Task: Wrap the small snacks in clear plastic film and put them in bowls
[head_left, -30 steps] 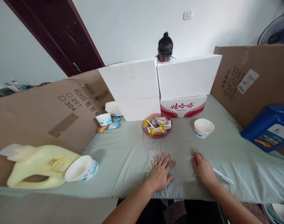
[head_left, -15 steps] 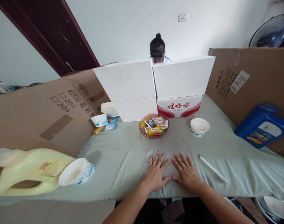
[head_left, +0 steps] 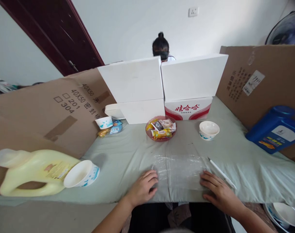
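A clear plastic sheet (head_left: 177, 171) lies on the cloth at the table's front edge, its surface wrinkled and shiny. At its left edge rests my left hand (head_left: 142, 188), fingers loosely bent and thumb apart, with nothing visibly gripped. My right hand (head_left: 217, 189) lies at the sheet's right edge, fingers stretched and slightly spread. Just beyond that hand is a white pen (head_left: 222, 173), lying at a slant. Farther back, a pink glass bowl (head_left: 161, 140) holds several wrapped snacks (head_left: 163, 127). To its right stands a white paper bowl (head_left: 209, 131).
A yellow jug (head_left: 40, 161) and a paper bowl (head_left: 77, 174) lie at left. Another paper bowl (head_left: 104, 123) sits beside snack packets (head_left: 116, 128). A blue bottle (head_left: 274, 131) leans against cardboard (head_left: 256, 68) at right. White boxes (head_left: 193, 79) form a barrier before a seated person (head_left: 161, 45).
My hands have moved apart, from side by side on the plastic sheet to its left and right edges. My left fingers have bent. The view has shifted slightly.
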A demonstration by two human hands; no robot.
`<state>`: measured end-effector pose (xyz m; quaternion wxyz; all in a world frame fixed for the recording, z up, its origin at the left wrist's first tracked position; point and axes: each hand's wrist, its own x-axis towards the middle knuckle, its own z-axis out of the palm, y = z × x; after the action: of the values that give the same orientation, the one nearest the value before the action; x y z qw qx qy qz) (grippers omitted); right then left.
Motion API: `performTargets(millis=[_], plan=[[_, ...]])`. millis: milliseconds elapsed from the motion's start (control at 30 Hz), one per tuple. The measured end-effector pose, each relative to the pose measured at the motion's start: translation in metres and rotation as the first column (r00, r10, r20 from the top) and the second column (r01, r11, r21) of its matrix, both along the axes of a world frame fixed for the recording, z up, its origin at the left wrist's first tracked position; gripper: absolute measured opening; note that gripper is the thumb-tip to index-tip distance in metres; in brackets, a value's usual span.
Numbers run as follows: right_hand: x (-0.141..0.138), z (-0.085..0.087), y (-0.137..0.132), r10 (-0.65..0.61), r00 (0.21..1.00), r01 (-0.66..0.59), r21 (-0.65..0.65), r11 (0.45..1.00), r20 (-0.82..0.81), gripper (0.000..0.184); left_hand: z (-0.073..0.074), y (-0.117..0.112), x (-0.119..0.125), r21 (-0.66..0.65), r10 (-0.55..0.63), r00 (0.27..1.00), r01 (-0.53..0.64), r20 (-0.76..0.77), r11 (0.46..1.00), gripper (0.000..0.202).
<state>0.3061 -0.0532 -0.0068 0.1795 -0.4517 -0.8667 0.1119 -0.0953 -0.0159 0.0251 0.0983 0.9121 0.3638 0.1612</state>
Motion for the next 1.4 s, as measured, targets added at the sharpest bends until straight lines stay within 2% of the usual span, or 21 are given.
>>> performTargets(millis=[67, 200, 367, 433, 533, 633, 733, 833, 933, 1033, 1100, 1167, 1267, 1333, 1400], plan=[[0.000, 0.005, -0.001, 0.032, 0.999, -0.031, 0.024, 0.999, -0.030, 0.027, 0.002, 0.002, 0.004, 0.019, -0.023, 0.999, 0.022, 0.043, 1.000, 0.018], [-0.001, 0.008, -0.001, 0.047, 0.997, -0.042, 0.086, 0.995, -0.063, 0.023, 0.003, 0.005, 0.003, 0.025, -0.007, 0.994, 0.004, 0.113, 1.000, 0.021], [-0.007, 0.017, -0.003, 0.028, 0.990, -0.028, -0.001, 1.000, -0.138, 0.015, 0.009, 0.000, -0.003, -0.101, 0.174, 0.977, -0.162, 0.126, 0.982, 0.016], [-0.013, 0.021, 0.000, -0.049, 0.979, 0.034, -0.081, 0.996, -0.199, 0.019, 0.011, 0.002, -0.003, -0.129, 0.259, 0.960, -0.246, 0.102, 0.961, 0.016], [-0.023, 0.023, 0.012, -0.271, 0.934, 0.224, -0.207, 0.952, -0.232, 0.023, 0.006, 0.012, 0.002, -0.113, 0.389, 0.916, -0.379, 0.092, 0.919, 0.017], [-0.035, 0.021, 0.030, -0.440, 0.892, 0.411, -0.224, 0.884, -0.102, 0.023, -0.006, 0.026, 0.010, -0.037, 0.500, 0.865, -0.499, 0.045, 0.866, 0.018], [-0.048, 0.015, 0.044, -0.528, 0.842, 0.539, -0.145, 0.830, 0.109, 0.021, -0.019, 0.038, 0.019, 0.039, 0.561, 0.828, -0.560, -0.024, 0.828, 0.019], [-0.056, 0.010, 0.047, -0.556, 0.810, 0.578, -0.095, 0.811, 0.184, 0.025, -0.028, 0.042, 0.025, 0.076, 0.581, 0.813, -0.577, -0.048, 0.813, 0.020], [-0.057, 0.010, 0.044, -0.570, 0.791, 0.594, -0.054, 0.803, 0.223, 0.028, -0.029, 0.041, 0.027, 0.130, 0.592, 0.804, -0.581, -0.059, 0.803, 0.019], [-0.057, 0.017, 0.041, -0.562, 0.801, 0.548, 0.128, 0.827, 0.204, 0.026, -0.022, 0.036, 0.032, 0.253, 0.591, 0.806, -0.578, 0.030, 0.776, 0.021], [-0.063, 0.022, 0.039, -0.519, 0.844, 0.474, 0.270, 0.838, 0.130, 0.026, -0.016, 0.031, 0.042, 0.330, 0.547, 0.831, -0.548, 0.104, 0.769, 0.023], [-0.077, 0.024, 0.038, -0.409, 0.911, 0.369, 0.329, 0.869, 0.058, 0.027, -0.012, 0.024, 0.058, 0.335, 0.442, 0.891, -0.448, 0.100, 0.829, 0.026], [-0.104, 0.016, 0.037, -0.176, 0.982, 0.146, 0.308, 0.940, 0.070, 0.037, -0.016, 0.015, 0.085, 0.234, 0.267, 0.964, -0.255, -0.019, 0.938, 0.042], [-0.117, 0.006, 0.037, -0.088, 0.989, 0.056, 0.249, 0.967, 0.117, 0.049, -0.025, 0.012, 0.094, 0.165, 0.248, 0.965, -0.231, -0.087, 0.959, 0.059], [-0.117, -0.004, 0.036, -0.079, 0.987, 0.054, 0.172, 0.984, 0.142, 0.059, -0.035, 0.012, 0.091, 0.119, 0.288, 0.949, -0.273, -0.131, 0.954, 0.069]])
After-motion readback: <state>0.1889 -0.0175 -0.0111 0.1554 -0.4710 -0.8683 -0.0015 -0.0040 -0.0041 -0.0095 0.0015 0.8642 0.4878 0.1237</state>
